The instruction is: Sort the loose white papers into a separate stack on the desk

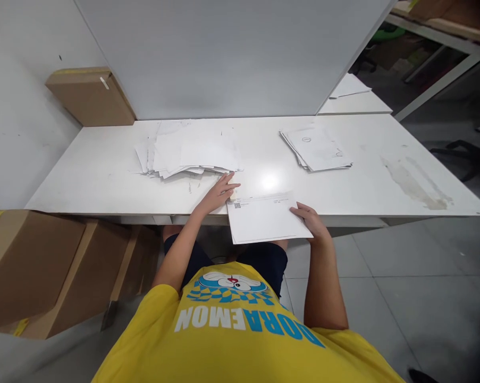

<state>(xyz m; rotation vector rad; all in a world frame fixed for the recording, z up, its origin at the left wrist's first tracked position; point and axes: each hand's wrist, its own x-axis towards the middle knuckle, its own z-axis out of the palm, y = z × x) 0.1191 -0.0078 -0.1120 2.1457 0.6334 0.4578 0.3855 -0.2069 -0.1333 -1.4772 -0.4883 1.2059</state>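
Note:
White printed paper sheets overhang the table's front edge, with a small dark square code and lines of text along their far side. My right hand grips them at their right edge, thumb on top. Just beyond their far left corner, my left hand rests with fingers stretched out and apart. A small cream-coloured object shows beside its fingers, partly covered; its kind is unclear. The left fingertips reach the near right corner of a spread pile of papers.
A smaller paper stack lies right of centre on the white table. A cardboard box stands at the back left, against an upright panel. More cartons sit below at the left.

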